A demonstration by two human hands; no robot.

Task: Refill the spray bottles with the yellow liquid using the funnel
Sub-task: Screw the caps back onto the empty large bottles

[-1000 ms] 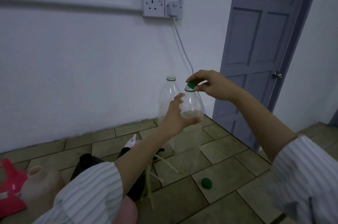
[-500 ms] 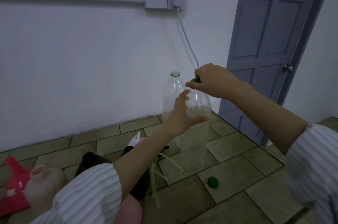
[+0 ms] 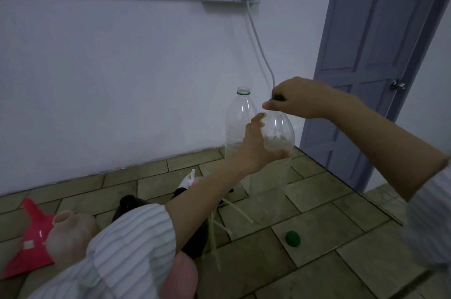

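While the left hand [image 3: 256, 149] is gripping an empty clear bottle [image 3: 278, 137] and the right hand [image 3: 300, 98] is pinching its green cap [image 3: 278, 97] at the neck, the red funnel [image 3: 31, 237] is lying unused on the floor, so refilling looks undone.

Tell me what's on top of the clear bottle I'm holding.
The right hand pinches a green cap over the held bottle. Its mouth is covered, so seating cannot be seen.

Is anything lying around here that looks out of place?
A loose green cap lies alone on the floor tiles, while the clear bottle by the wall stands open with no cap. Nothing looks spilled.
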